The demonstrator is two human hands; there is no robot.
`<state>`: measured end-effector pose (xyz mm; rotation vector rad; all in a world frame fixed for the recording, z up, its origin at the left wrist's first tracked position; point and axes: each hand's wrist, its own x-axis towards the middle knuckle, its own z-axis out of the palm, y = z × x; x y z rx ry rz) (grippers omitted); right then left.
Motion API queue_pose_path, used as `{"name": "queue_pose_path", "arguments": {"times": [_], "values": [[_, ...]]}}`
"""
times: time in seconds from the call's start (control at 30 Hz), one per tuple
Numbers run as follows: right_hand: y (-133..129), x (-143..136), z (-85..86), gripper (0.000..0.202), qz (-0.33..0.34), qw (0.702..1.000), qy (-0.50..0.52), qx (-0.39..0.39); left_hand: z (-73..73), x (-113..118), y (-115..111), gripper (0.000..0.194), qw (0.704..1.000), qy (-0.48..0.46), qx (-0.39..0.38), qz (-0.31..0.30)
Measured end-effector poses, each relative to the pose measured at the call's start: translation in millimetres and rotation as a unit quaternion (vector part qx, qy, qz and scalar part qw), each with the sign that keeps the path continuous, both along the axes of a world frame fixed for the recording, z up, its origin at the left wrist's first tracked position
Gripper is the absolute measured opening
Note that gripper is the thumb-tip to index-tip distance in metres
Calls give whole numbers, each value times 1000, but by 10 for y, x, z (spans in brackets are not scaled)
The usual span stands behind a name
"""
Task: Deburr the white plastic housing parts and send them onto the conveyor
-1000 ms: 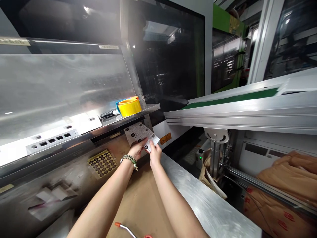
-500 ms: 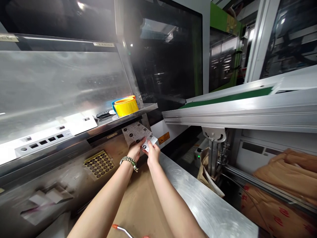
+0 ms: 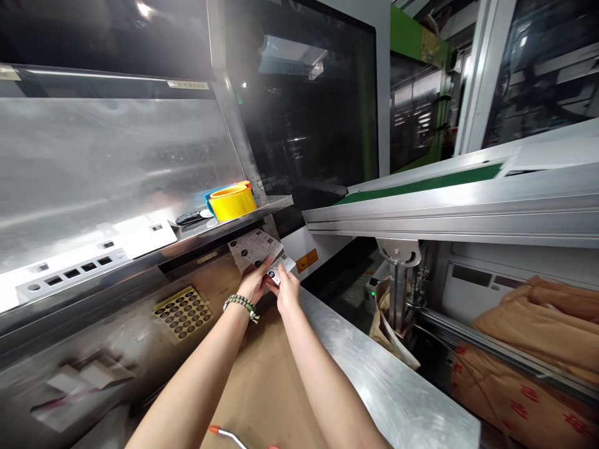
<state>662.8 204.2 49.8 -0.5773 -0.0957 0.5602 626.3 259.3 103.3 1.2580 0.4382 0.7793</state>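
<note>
Both hands are at a white printed label sheet (image 3: 256, 245) bearing black round marks and small square codes, held below the metal shelf. My left hand (image 3: 254, 282), with a beaded bracelet (image 3: 241, 304) at the wrist, grips its lower edge, thumb on top. My right hand (image 3: 286, 288) pinches the strip at the sheet's right end (image 3: 283, 264). That strip sits at a slight angle to the rest, with a gap at its upper edge; whether it is fully separate I cannot tell. Fingers underneath are hidden. Below lies a brown cardboard surface (image 3: 266, 380).
On the shelf stand a yellow tape roll (image 3: 233, 204), a dark-handled tool (image 3: 191, 217) and white plastic panels (image 3: 145, 240). A sheet of round stickers (image 3: 183, 313) is at left. An orange-tipped tool (image 3: 227, 433) lies below. At right are a conveyor (image 3: 421, 212) and brown bags (image 3: 538, 318).
The right-end strip has shifted slightly down and away from the rest of the label sheet, and a gap shows between them. The view has moved a little to the right.
</note>
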Motion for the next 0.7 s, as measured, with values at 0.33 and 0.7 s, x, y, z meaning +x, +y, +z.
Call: {"name": "queue_pose_path", "arguments": {"times": [0.33,0.7], "values": [[-134,-14,16,36,-2,1000,-25,14,-22,-152,21,16,997,66,31,-25],[-242,15,-291,31,12,988,30,-149,122,-268,-25,36,986,160,10,50]]}}
